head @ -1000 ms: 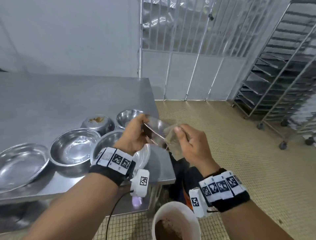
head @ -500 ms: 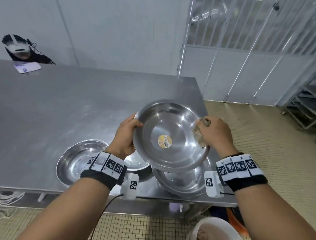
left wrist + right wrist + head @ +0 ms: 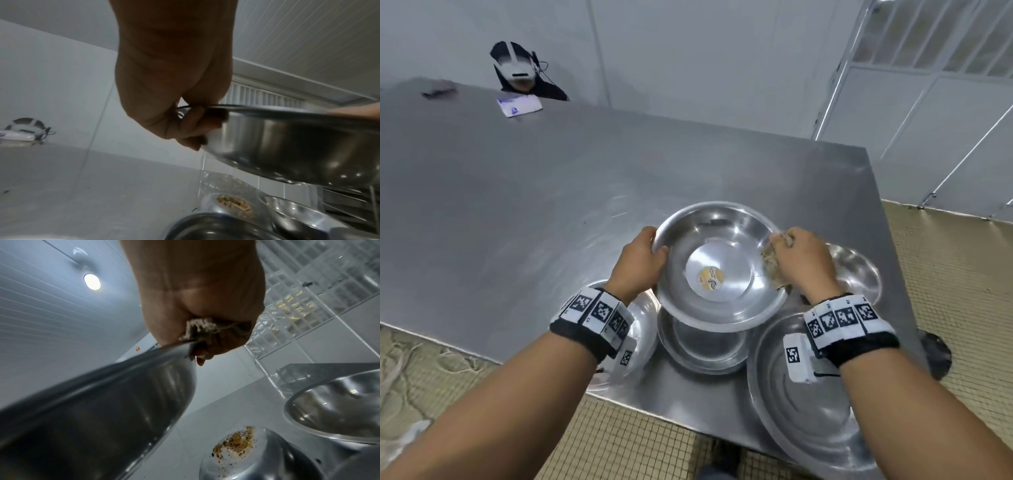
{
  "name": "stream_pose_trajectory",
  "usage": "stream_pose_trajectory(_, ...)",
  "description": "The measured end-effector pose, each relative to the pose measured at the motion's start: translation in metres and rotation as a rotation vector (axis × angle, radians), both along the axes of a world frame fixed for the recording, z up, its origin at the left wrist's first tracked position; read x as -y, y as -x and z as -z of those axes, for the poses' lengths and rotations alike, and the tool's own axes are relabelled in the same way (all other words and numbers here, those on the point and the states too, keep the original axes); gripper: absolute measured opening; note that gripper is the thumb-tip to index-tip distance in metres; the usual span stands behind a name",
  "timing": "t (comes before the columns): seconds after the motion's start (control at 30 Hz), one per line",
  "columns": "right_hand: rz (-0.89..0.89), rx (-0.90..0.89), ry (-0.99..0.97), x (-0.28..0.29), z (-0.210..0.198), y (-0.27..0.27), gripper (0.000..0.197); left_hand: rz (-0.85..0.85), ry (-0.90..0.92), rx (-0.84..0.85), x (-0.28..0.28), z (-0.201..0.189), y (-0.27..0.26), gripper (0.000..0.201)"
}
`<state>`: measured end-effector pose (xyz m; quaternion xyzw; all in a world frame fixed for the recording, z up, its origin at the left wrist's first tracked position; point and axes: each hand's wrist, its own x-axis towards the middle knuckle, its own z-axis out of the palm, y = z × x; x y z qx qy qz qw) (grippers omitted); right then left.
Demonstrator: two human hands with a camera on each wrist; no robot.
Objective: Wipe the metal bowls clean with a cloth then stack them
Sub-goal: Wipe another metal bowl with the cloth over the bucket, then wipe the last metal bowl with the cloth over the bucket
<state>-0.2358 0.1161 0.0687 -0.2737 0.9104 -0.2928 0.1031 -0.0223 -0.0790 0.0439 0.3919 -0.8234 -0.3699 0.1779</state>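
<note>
I hold a wide metal bowl (image 3: 722, 246) with a round sticker (image 3: 710, 279) in its bottom, level above the table's near edge. My left hand (image 3: 645, 255) grips its left rim, thumb inside and fingers (image 3: 191, 123) under the wall (image 3: 298, 149). My right hand (image 3: 804, 260) pinches a crumpled beige cloth (image 3: 774, 265) over the right rim; the cloth (image 3: 201, 327) is bunched in the fist against the bowl's edge (image 3: 102, 402). Beneath it sits another bowl (image 3: 702, 346), partly hidden.
On the steel table (image 3: 517, 205) stand a bowl at left (image 3: 643, 329), a large one at the near right corner (image 3: 808, 404) and one at far right (image 3: 859, 270). An upturned bowl (image 3: 236, 444) carries brown crumbs. A person (image 3: 524, 72) sits at the far side beside a paper (image 3: 518, 106).
The bowl went from tilted on edge off the table's corner to level over the table bowls. Both hands kept their hold, the cloth still at the right rim. My view swung left.
</note>
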Motion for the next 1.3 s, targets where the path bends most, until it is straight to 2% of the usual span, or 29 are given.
stream_pose_trajectory(0.27, -0.244, 0.172, -0.121, 0.087, 0.035, 0.035, 0.03, -0.173, -0.023, 0.093, 0.077, 0.025, 0.017, 0.013)
stream_pose_trajectory(0.47, -0.298, 0.094, -0.261, 0.147, 0.039, 0.04, 0.031, -0.161, -0.1, 0.159, 0.136, 0.038, 0.02, 0.016)
stream_pose_trajectory(0.8, -0.161, 0.145, -0.396, 0.234, 0.071, 0.022, 0.027, -0.009, -0.137, 0.278, 0.241, 0.086, 0.023, 0.033)
stream_pose_trajectory(0.93, -0.093, 0.182, -0.383, 0.255, 0.084, 0.014, 0.016, 0.01, -0.17, 0.311, 0.265, 0.097, 0.02, 0.038)
stream_pose_trajectory(1.1, -0.087, 0.184, -0.367, 0.269, 0.094, 0.011, 0.015, 0.021, -0.159, 0.348, 0.279, 0.102, 0.02, 0.04)
stream_pose_trajectory(1.23, -0.087, 0.183, -0.332, 0.263, 0.094, 0.016, 0.022, 0.034, -0.027, 0.425, 0.275, 0.093, 0.028, 0.051)
stream_pose_trajectory(1.3, -0.046, 0.164, -0.3, 0.253, 0.088, 0.025, 0.022, 0.044, 0.069, 0.402, 0.264, 0.08, 0.041, 0.053)
